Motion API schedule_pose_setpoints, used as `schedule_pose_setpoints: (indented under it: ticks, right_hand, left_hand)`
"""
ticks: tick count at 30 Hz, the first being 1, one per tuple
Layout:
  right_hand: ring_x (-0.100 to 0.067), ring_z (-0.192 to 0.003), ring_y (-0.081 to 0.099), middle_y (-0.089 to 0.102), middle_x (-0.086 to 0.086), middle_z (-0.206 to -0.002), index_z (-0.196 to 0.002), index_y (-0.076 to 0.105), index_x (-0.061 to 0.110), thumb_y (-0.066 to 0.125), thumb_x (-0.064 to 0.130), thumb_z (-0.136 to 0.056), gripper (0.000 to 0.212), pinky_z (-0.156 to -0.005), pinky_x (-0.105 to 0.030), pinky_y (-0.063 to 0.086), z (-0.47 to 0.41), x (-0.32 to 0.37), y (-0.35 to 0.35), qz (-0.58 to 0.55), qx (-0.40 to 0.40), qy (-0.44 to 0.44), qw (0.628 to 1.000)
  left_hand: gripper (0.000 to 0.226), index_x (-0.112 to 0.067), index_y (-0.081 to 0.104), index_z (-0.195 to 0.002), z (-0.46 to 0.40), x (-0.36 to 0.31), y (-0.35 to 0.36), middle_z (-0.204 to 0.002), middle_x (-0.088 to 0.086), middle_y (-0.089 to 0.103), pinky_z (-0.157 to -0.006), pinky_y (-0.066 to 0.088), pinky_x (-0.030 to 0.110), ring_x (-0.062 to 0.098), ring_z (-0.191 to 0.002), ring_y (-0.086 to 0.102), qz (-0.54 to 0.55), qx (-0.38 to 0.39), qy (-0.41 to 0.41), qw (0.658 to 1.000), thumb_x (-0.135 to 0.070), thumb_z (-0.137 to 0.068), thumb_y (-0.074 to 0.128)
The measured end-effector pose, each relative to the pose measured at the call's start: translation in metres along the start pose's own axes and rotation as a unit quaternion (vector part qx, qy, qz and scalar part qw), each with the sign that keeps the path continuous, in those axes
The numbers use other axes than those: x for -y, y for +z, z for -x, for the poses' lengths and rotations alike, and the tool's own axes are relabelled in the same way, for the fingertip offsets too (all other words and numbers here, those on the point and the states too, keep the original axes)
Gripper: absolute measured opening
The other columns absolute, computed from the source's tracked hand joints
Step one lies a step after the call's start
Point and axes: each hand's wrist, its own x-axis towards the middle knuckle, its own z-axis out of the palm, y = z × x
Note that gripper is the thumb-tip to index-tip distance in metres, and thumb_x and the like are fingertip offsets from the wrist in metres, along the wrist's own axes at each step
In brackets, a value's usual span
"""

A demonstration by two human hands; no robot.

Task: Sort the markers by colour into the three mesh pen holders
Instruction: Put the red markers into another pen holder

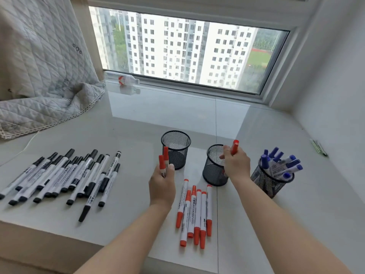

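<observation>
Three black mesh holders stand in a row on the white sill. The left holder [176, 147] looks empty. My right hand [237, 165] grips a red marker [235, 146] upright over the middle holder [214, 169]. The right holder [266, 182] is filled with several blue markers [284, 165]. In front of the left holder, my left hand [162, 182] holds two red markers [163, 159] with their caps up. Several more red markers [197, 210] lie between my forearms. A spread of several black markers [65, 175] lies at the left.
A quilted grey blanket [43, 76] drapes over the far left of the sill. A plastic bottle [126, 80] lies by the window frame. A thin green object [319, 147] rests near the right wall. The sill's front edge [49, 232] drops off at the lower left.
</observation>
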Motion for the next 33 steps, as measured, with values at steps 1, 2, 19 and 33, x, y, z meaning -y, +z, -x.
schedule_pose_setpoints:
  ticks: [1,2,19,33]
  right_hand:
    - [-0.027,-0.079,0.056,0.069,-0.009,-0.088,-0.09,0.06,0.006,0.044,0.032,-0.095,0.031,-0.07,-0.031,0.04,0.003,-0.001,-0.001,0.01,0.001,0.002,1.0]
    - [-0.026,-0.079,0.056,0.069,-0.01,-0.088,-0.089,0.06,0.006,0.044,0.031,-0.095,0.031,-0.069,-0.03,0.038,0.006,-0.002,-0.003,0.019,0.004,0.005,1.0]
    - [-0.011,-0.082,0.052,0.054,0.007,-0.089,-0.097,0.043,0.026,0.041,0.024,-0.096,0.003,-0.069,-0.025,0.038,0.033,-0.009,-0.014,-0.118,-0.073,-0.025,0.99]
    - [-0.016,-0.098,0.053,0.054,0.003,-0.103,-0.108,0.049,0.019,0.047,0.023,-0.093,0.016,-0.081,-0.025,0.04,0.033,-0.009,-0.022,-0.095,-0.08,-0.032,0.992]
  left_hand:
    - [0.029,-0.022,0.045,-0.064,-0.001,-0.01,0.005,-0.056,-0.002,0.043,-0.06,0.035,0.031,0.019,-0.056,0.042,0.019,0.012,0.001,1.0,-0.029,-0.093,0.048]
    - [0.034,-0.023,0.041,-0.06,-0.002,-0.021,0.011,-0.054,-0.002,0.04,-0.058,0.033,0.031,0.018,-0.053,0.037,0.038,0.025,0.003,0.999,-0.029,-0.093,0.049]
    - [0.037,-0.013,0.054,-0.062,-0.016,-0.085,0.109,-0.044,-0.008,0.055,-0.049,0.044,0.012,0.0,-0.038,0.052,0.193,0.167,-0.029,0.966,-0.035,-0.092,0.052]
    - [0.026,-0.009,0.063,-0.099,-0.02,-0.044,0.105,-0.102,0.008,0.063,-0.09,0.045,0.034,0.021,-0.095,0.058,-0.007,0.183,-0.051,0.982,-0.031,-0.087,0.06]
